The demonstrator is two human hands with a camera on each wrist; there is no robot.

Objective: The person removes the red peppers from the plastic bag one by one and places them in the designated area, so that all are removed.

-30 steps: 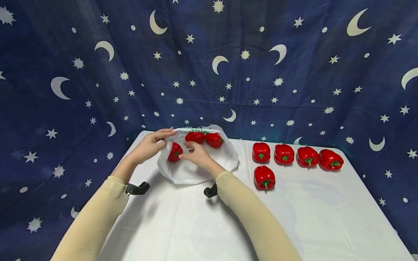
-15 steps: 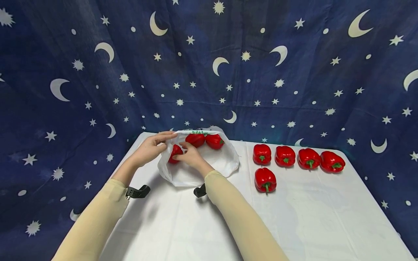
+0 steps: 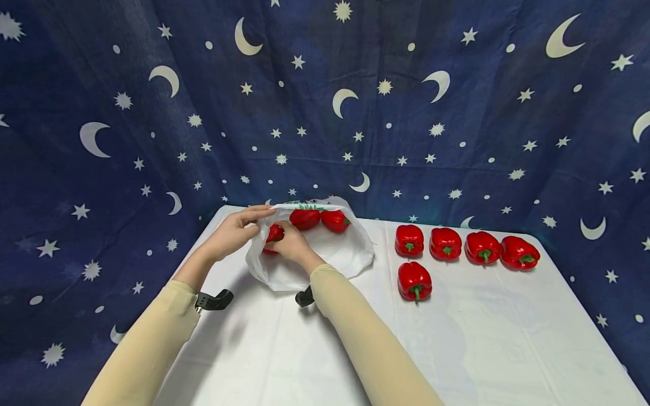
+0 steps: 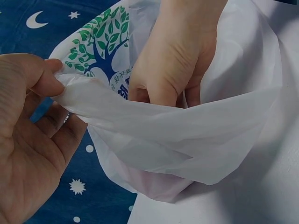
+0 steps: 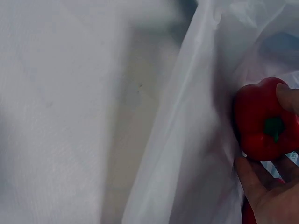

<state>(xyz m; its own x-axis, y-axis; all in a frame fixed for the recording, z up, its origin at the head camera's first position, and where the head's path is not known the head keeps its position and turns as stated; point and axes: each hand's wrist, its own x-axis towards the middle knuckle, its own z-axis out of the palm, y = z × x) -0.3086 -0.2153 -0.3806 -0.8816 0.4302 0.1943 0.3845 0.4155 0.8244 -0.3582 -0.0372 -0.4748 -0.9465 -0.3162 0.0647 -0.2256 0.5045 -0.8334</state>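
Note:
A white plastic bag (image 3: 325, 256) with a green-and-blue tree print lies with its mouth spread wide. My left hand (image 3: 235, 230) pinches its left rim between thumb and fingers, plainly seen in the left wrist view. My right hand (image 3: 291, 242) reaches inside and holds a red bell pepper (image 5: 261, 121) by the bag's left wall, fingers on one side and thumb on the other. The bag's front wall hides those fingertips in the left wrist view. Two more red bell peppers, a left one (image 3: 304, 219) and a right one (image 3: 335, 221), lie at the back of the bag.
On the white-covered table (image 3: 482, 338), several red bell peppers stand in a row at the back right, from a left one (image 3: 409, 241) to a far right one (image 3: 519, 252). A single pepper (image 3: 414, 281) sits in front. A dark starry curtain (image 3: 325, 101) hangs behind.
My right hand has moved left inside the bag, from beside the left pepper to a grip around it. The pepper has turned in the hand. My left hand stays on the rim.

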